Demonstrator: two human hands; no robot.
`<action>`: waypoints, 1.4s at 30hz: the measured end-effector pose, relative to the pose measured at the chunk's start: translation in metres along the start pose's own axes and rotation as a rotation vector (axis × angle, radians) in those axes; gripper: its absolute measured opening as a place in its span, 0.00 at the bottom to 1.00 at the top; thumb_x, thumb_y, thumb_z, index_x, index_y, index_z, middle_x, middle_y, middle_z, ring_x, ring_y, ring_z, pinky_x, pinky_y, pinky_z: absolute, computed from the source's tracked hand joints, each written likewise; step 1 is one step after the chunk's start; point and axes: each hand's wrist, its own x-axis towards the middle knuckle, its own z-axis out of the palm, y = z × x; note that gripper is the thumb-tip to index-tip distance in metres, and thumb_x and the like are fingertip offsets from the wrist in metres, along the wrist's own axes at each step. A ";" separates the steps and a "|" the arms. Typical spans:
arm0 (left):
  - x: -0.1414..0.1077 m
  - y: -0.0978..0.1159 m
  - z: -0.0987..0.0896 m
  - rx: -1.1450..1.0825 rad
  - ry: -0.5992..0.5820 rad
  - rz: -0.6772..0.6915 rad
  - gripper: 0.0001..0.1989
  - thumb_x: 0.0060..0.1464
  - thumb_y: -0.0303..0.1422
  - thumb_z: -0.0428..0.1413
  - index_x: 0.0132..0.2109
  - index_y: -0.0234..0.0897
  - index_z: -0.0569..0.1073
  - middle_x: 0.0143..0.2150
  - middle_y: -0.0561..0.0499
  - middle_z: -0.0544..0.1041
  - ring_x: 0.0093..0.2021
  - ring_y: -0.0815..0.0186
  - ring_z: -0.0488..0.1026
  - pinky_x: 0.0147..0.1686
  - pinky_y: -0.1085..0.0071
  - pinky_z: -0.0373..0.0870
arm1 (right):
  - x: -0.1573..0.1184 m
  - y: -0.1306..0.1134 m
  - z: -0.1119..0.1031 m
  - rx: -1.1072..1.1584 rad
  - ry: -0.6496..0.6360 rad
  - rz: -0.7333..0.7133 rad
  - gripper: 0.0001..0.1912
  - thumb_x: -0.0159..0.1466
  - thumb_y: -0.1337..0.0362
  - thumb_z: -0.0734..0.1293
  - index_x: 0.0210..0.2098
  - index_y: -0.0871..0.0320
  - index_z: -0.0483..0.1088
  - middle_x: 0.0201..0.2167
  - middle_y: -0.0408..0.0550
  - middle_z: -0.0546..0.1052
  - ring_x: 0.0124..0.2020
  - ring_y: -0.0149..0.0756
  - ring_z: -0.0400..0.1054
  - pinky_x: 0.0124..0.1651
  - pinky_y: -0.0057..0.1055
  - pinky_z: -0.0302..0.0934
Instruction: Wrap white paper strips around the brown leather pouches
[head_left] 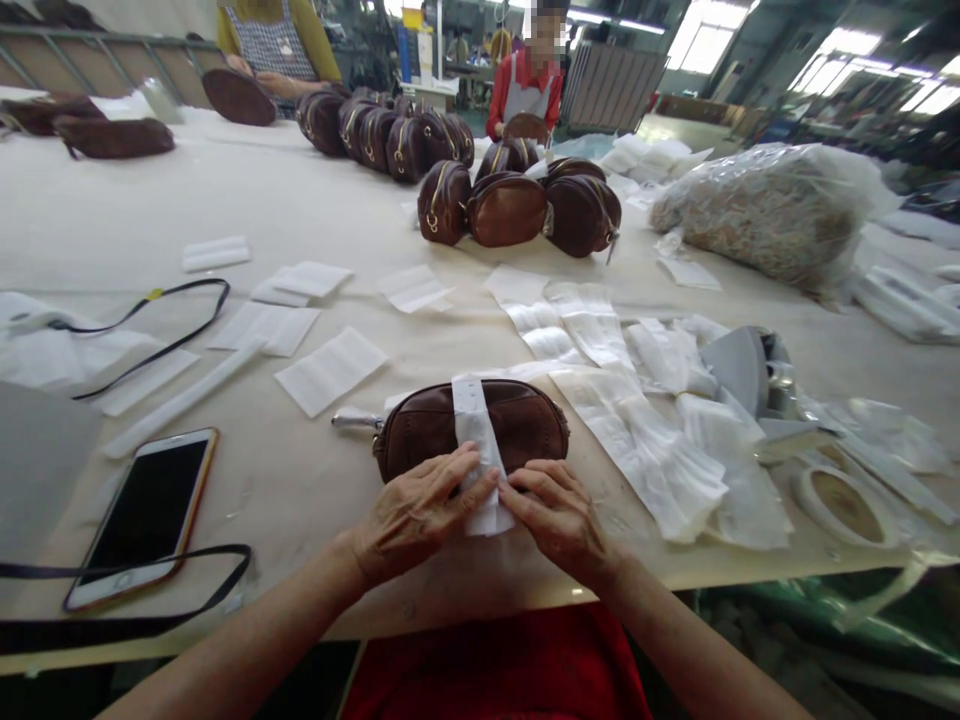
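A dark brown oval bag [420, 430] lies on the table in front of me, its metal zipper pull [357, 421] pointing left. Across the bag's middle runs a white strip [471, 405] whose lower end hangs over the near side. My left hand [427, 505] presses on the strip and the bag's near edge, thumb and fingers close together. From the right, my right hand [559, 515] pinches at the strip's right edge, its fingertips near my left thumb.
White sheets [330, 370] are scattered across the table [300, 210]. A phone [154, 515] lies left, a tape roll [844, 505] and tape dispenser [742, 370] right. Several brown bags [508, 210] and a stuffed plastic bag [772, 215] stand farther back. Two people are across the table.
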 end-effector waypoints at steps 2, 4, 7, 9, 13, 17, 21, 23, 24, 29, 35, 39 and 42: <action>0.000 0.000 -0.001 -0.009 0.003 -0.002 0.16 0.62 0.24 0.46 0.56 0.30 0.67 0.49 0.41 0.75 0.59 0.55 0.66 0.53 0.63 0.70 | 0.001 -0.002 0.003 0.004 -0.009 0.011 0.10 0.64 0.74 0.61 0.40 0.60 0.72 0.34 0.49 0.75 0.39 0.36 0.65 0.42 0.33 0.61; 0.001 0.000 -0.002 -0.023 -0.001 0.025 0.16 0.63 0.24 0.46 0.56 0.30 0.67 0.50 0.41 0.75 0.59 0.57 0.67 0.53 0.64 0.70 | 0.002 -0.001 0.004 0.024 -0.012 0.031 0.10 0.65 0.73 0.60 0.37 0.59 0.73 0.33 0.49 0.75 0.38 0.35 0.64 0.41 0.33 0.60; 0.002 0.000 -0.004 -0.052 0.023 0.056 0.15 0.63 0.23 0.44 0.55 0.28 0.66 0.51 0.41 0.75 0.58 0.59 0.68 0.54 0.64 0.70 | 0.001 0.002 0.005 0.111 -0.012 0.084 0.09 0.65 0.71 0.61 0.36 0.57 0.72 0.33 0.47 0.74 0.37 0.33 0.64 0.41 0.31 0.61; 0.001 -0.001 -0.004 -0.072 0.050 0.062 0.14 0.63 0.23 0.43 0.53 0.25 0.67 0.50 0.39 0.76 0.58 0.58 0.67 0.53 0.64 0.70 | 0.000 0.003 0.004 0.164 -0.010 0.131 0.08 0.65 0.70 0.61 0.39 0.56 0.72 0.33 0.47 0.73 0.37 0.33 0.65 0.41 0.31 0.61; 0.001 -0.001 -0.004 -0.079 0.056 0.094 0.10 0.62 0.24 0.46 0.48 0.27 0.68 0.50 0.37 0.76 0.60 0.56 0.65 0.53 0.61 0.71 | 0.001 0.003 0.004 0.180 0.030 0.183 0.12 0.63 0.71 0.62 0.45 0.57 0.69 0.39 0.50 0.72 0.39 0.35 0.66 0.42 0.32 0.63; 0.001 -0.002 -0.004 -0.067 0.048 0.119 0.10 0.61 0.24 0.49 0.49 0.28 0.68 0.50 0.36 0.76 0.60 0.54 0.64 0.52 0.61 0.71 | 0.002 0.003 0.009 0.181 0.027 0.099 0.12 0.63 0.72 0.62 0.44 0.56 0.71 0.40 0.49 0.74 0.38 0.33 0.66 0.41 0.32 0.61; -0.001 -0.003 -0.004 -0.064 0.054 0.146 0.09 0.58 0.24 0.52 0.47 0.31 0.69 0.54 0.35 0.73 0.61 0.53 0.63 0.53 0.61 0.71 | 0.000 0.007 0.012 0.182 0.057 0.065 0.10 0.64 0.71 0.62 0.41 0.56 0.73 0.39 0.49 0.75 0.39 0.33 0.67 0.41 0.31 0.60; -0.003 -0.003 -0.002 -0.053 0.058 0.156 0.10 0.56 0.24 0.55 0.46 0.33 0.70 0.58 0.35 0.69 0.61 0.53 0.62 0.54 0.61 0.70 | 0.000 0.009 0.009 0.185 0.028 0.049 0.10 0.63 0.71 0.62 0.41 0.56 0.73 0.39 0.49 0.75 0.40 0.33 0.67 0.41 0.32 0.60; -0.004 -0.003 -0.001 -0.046 0.059 0.161 0.11 0.55 0.24 0.57 0.46 0.33 0.70 0.60 0.36 0.66 0.62 0.52 0.62 0.54 0.62 0.70 | 0.000 0.009 0.006 0.203 -0.001 0.043 0.11 0.63 0.70 0.61 0.42 0.56 0.73 0.40 0.49 0.75 0.41 0.34 0.67 0.42 0.32 0.61; -0.010 -0.002 0.006 -0.056 0.059 0.174 0.13 0.51 0.24 0.60 0.45 0.33 0.71 0.65 0.34 0.59 0.62 0.49 0.60 0.55 0.60 0.70 | 0.004 0.009 -0.006 0.341 -0.177 0.104 0.15 0.62 0.65 0.60 0.47 0.58 0.71 0.45 0.52 0.73 0.44 0.37 0.66 0.46 0.36 0.61; -0.008 -0.001 -0.005 -0.174 -0.024 0.096 0.09 0.53 0.24 0.55 0.43 0.35 0.71 0.65 0.38 0.59 0.64 0.52 0.58 0.56 0.58 0.68 | 0.000 0.006 0.008 0.188 -0.050 0.113 0.07 0.62 0.64 0.66 0.40 0.56 0.72 0.39 0.48 0.75 0.39 0.33 0.67 0.42 0.32 0.59; 0.003 0.001 -0.016 -0.363 -0.087 -0.017 0.06 0.58 0.30 0.51 0.38 0.34 0.72 0.58 0.35 0.69 0.61 0.53 0.63 0.54 0.58 0.69 | -0.001 0.006 0.013 0.170 0.001 0.104 0.05 0.64 0.64 0.65 0.38 0.56 0.72 0.38 0.48 0.76 0.38 0.33 0.67 0.41 0.31 0.58; 0.010 0.005 -0.012 -0.326 0.037 -0.153 0.05 0.59 0.32 0.53 0.38 0.34 0.70 0.49 0.38 0.77 0.55 0.59 0.71 0.49 0.67 0.72 | -0.001 0.005 0.015 0.150 0.021 0.112 0.06 0.65 0.63 0.64 0.37 0.55 0.73 0.38 0.48 0.76 0.38 0.32 0.67 0.40 0.31 0.58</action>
